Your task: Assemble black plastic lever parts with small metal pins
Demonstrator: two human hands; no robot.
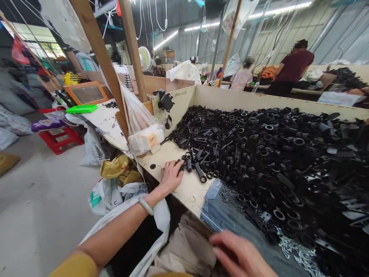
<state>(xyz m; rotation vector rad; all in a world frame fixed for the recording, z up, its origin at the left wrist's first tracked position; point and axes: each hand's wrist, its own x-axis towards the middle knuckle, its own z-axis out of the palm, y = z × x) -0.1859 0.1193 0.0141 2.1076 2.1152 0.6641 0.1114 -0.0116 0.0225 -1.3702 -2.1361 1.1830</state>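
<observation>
My left hand (172, 175) reaches onto the pale board (191, 192) at the near left edge of the bench. Its fingers are closed round a black part (181, 166), with more black parts (189, 163) lying just to the right. A black part with a ring end (201, 173) rests beside the large heap of black parts (245, 142). My right hand (240, 252) is low in front, blurred, over the edge of the blue denim cloth (227, 211); whether anything is in its fingers is unclear.
Silvery screws (296, 250) lie on the cloth at the lower right. A plastic bag (144, 127) hangs by a wooden post (132, 50). An open white sack (165, 215) stands below the bench edge. A red stool (60, 138) is at left. Several people sit or stand behind.
</observation>
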